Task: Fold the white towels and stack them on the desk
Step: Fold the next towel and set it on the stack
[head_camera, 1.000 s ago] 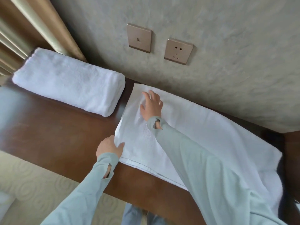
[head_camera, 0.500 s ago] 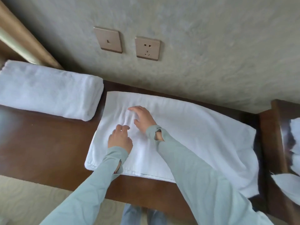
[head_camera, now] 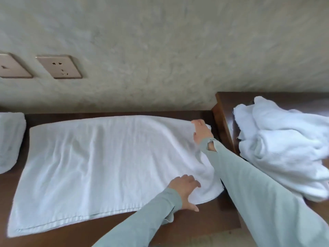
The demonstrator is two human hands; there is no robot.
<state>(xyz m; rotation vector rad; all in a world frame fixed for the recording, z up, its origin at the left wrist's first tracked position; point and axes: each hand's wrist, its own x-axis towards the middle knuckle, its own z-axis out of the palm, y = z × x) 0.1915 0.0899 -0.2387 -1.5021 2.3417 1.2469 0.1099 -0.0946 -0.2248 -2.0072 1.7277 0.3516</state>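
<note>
A white towel lies spread flat along the dark wooden desk, folded lengthwise. My right hand rests on its far right corner by the wall, fingers apart. My left hand lies flat on the towel's near right edge, fingers spread. Neither hand has closed on the cloth. A folded white towel sits on the desk at the far left, partly cut off by the frame.
A heap of unfolded white towels lies on a higher wooden surface at the right. The wall behind the desk carries a socket and a switch plate.
Both hands have slid from the towel's left part to its right end, smoothing it. My view has swung right, bringing the towel heap into sight and pushing the folded towel to the edge.
</note>
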